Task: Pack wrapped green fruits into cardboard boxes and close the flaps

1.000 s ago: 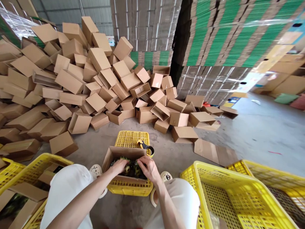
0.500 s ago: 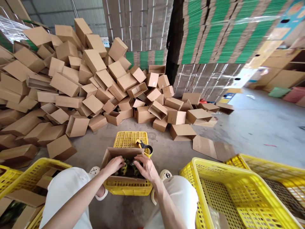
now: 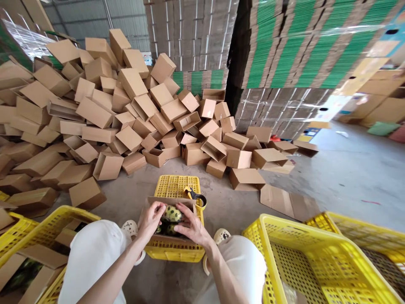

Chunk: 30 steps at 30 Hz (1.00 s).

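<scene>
A small cardboard box (image 3: 190, 204) sits on an upturned yellow crate (image 3: 177, 185) between my knees. Dark green items lie inside it. Over the box a green-and-yellow spotted piece, perhaps a fruit (image 3: 172, 214), is held between my hands. My left hand (image 3: 152, 218) has its fingertips pinched at the piece's left end. On the other side, my right hand (image 3: 191, 226) is curved around its right end, thumb below and fingers above. A black and yellow tape dispenser (image 3: 195, 196) rests on the crate beyond my right hand.
Large yellow crates (image 3: 303, 231) stand at my right. Another yellow crate (image 3: 60, 213) at my left holds open cartons (image 3: 42, 255). Ahead lies a big heap of cardboard boxes (image 3: 133, 109). Bundled flat cartons (image 3: 284, 50) are stacked behind, and a flattened carton (image 3: 289, 202) lies on the floor.
The spotted piece is now up at the box's opening between both hands; earlier the fingers were down inside the box. The whole view has shifted slightly.
</scene>
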Each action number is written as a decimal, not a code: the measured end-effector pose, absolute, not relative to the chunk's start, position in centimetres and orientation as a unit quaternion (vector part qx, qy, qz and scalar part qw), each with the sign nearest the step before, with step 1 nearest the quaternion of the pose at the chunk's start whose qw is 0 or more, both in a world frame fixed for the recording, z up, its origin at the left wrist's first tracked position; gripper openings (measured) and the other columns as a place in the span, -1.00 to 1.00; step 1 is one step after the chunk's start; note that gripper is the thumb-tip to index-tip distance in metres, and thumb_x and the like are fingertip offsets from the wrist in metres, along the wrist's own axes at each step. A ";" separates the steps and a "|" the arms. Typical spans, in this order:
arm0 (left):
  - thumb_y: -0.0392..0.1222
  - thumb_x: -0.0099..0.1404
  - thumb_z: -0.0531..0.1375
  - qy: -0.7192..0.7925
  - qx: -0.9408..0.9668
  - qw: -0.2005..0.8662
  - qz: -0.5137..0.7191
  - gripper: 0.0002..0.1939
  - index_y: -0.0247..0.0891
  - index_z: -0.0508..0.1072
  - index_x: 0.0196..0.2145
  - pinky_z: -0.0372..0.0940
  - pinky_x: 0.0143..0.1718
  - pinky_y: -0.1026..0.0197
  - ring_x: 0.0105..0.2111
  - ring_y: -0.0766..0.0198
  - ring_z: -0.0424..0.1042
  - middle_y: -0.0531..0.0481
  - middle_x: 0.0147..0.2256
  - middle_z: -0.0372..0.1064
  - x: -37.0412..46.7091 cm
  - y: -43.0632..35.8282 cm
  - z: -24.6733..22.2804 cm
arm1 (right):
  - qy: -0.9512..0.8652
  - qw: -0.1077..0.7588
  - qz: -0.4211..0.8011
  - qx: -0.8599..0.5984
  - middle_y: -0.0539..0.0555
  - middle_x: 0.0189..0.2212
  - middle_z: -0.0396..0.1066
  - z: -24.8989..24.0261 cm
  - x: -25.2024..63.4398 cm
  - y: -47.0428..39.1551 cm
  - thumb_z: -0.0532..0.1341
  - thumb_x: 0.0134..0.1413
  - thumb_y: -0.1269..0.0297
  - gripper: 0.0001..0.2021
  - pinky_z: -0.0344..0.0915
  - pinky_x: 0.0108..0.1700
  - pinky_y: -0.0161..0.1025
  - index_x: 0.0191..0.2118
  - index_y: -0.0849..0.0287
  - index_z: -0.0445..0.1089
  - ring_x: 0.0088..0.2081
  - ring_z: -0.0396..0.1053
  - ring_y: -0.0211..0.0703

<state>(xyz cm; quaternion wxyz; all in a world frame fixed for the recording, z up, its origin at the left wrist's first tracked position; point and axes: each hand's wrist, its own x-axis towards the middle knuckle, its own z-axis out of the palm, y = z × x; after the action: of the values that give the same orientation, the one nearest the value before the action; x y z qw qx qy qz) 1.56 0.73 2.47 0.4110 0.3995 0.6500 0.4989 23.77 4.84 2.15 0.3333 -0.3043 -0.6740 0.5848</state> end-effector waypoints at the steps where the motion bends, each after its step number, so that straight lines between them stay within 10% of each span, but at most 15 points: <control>1: 0.37 0.18 0.30 0.648 0.400 0.421 0.494 -0.42 -0.20 0.51 -0.14 0.32 -0.57 0.33 -0.30 0.14 0.58 -0.12 -0.15 0.59 2.0 0.5 2.4 | -0.672 0.337 0.581 -0.313 0.21 0.25 0.43 2.4 23.9 4.9 0.46 0.08 -0.08 -0.32 0.52 0.12 0.03 0.29 -0.02 0.42 0.11 0.51 0.14; 10: 0.22 0.09 0.46 0.519 0.335 0.592 0.517 -0.33 -0.19 0.54 0.06 0.47 -0.09 0.17 0.01 0.05 0.57 -0.19 0.04 0.59 3.7 -1.1 3.7 | -0.584 0.344 0.657 -0.329 0.07 -0.39 0.55 3.9 24.0 4.9 0.18 0.25 -0.30 -0.44 0.56 -0.21 -0.09 -0.17 0.15 0.59 -0.39 0.54 -0.04; 30: 0.40 0.12 0.35 0.629 0.330 0.451 0.541 -0.43 -0.21 0.40 -0.40 0.33 -0.47 0.35 -0.40 0.27 0.45 0.06 -0.43 0.42 5.8 -0.6 3.0 | -0.595 0.412 0.547 -0.420 -0.07 -0.59 0.13 3.1 24.2 5.5 0.20 0.17 -0.34 -0.40 0.03 -0.42 -0.29 -0.54 0.16 0.32 -0.48 0.03 -0.26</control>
<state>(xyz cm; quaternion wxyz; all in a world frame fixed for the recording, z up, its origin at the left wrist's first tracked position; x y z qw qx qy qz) 5.78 -0.58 2.96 0.4512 0.3302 0.6285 0.5407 24.17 5.51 3.08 0.4119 -0.4205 -0.5948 0.5475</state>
